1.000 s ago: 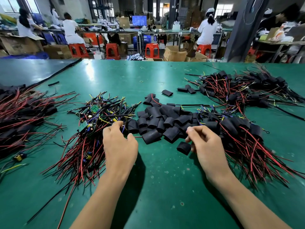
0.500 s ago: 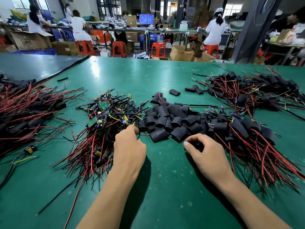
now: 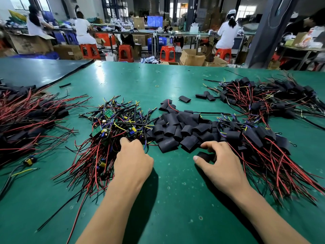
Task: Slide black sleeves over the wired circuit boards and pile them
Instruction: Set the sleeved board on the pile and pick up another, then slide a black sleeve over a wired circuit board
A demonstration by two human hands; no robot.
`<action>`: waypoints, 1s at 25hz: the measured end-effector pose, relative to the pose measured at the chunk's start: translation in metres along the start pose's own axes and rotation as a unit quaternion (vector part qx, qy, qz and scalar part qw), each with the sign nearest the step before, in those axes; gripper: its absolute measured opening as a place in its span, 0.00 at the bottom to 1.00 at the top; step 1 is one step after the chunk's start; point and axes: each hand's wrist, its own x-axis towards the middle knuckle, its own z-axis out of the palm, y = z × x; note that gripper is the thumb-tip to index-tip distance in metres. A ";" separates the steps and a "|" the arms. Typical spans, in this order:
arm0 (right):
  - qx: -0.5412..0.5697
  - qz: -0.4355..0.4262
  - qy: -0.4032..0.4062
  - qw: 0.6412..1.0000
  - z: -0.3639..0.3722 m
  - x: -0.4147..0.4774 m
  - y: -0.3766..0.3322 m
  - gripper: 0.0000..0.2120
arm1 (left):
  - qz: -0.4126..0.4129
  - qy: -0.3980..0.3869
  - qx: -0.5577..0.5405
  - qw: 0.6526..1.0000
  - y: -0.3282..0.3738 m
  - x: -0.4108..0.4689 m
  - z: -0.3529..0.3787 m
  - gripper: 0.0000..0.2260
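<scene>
Green tabletop (image 3: 175,194) flanks right hand (image 3: 224,167) pinching black sleeve (image 3: 204,155).

Daylight from tall far windows (image 3: 19,2) floods the workshop and streaks white glare down the glossy green tabletop (image 3: 102,76) at far left centre. Soft shadows pool right of the left hand (image 3: 133,161) and beneath the right hand (image 3: 223,166), dimming the short black sleeve (image 3: 204,155) it pinches. Near red and black wires (image 3: 281,164) are crisp. The far white-shirted workers (image 3: 226,34) blur, and the dark pillar (image 3: 267,32) leans with wide-angle distortion at right.
</scene>
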 end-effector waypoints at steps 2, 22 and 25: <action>-0.072 0.008 -0.028 0.997 -0.002 0.001 -0.001 0.21 | 0.009 -0.005 -0.007 1.000 -0.002 0.003 0.002 0.07; -0.087 -0.003 -0.118 0.989 -0.006 0.005 -0.001 0.26 | -0.015 -0.272 -0.693 0.667 0.030 -0.010 0.002 0.14; -0.063 -0.004 -0.107 0.992 -0.007 0.005 -0.001 0.24 | -0.010 -0.280 -0.665 0.692 0.032 -0.014 0.008 0.14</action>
